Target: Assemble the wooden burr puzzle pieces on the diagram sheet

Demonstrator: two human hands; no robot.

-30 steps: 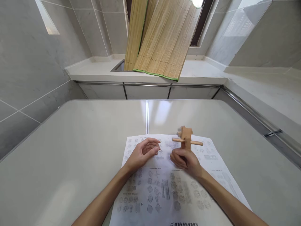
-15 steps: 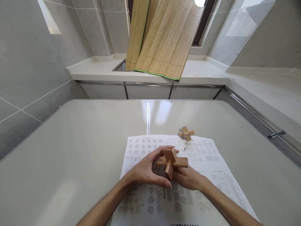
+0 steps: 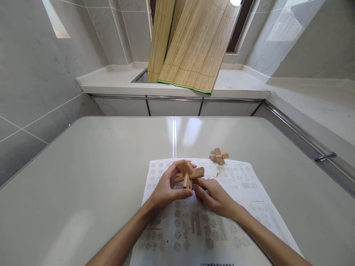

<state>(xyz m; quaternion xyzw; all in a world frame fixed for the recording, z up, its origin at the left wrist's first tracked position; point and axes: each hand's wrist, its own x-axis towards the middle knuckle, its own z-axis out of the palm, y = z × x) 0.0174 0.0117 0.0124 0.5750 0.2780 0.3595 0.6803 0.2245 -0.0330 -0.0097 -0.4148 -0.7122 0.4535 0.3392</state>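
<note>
A wooden burr puzzle [image 3: 196, 173] of interlocked notched bars is held above the printed sheet [image 3: 199, 244], with dark marks on some bar ends. My left hand [image 3: 165, 190] is closed around its left side, thumb in front and fingers behind. My right hand [image 3: 219, 199] grips the puzzle's lower right with curled fingers; its fingertips are partly hidden underneath. Beyond the hands, a smaller wooden burr puzzle [image 3: 220, 156] rests by the sheet's far edge.
The sheet lies on a pale glossy table [image 3: 83, 177] with a seam down its middle. At the far side, a bamboo mat [image 3: 194, 51] hangs over a white ledge [image 3: 111, 83]. A metal rail [image 3: 296, 127] runs along the right, and grey tiled walls surround the table.
Both hands have carried the burr puzzle left and slightly away from me, and it has tilted. My right hand has drawn out from beneath it, so more of its fingers show.
</note>
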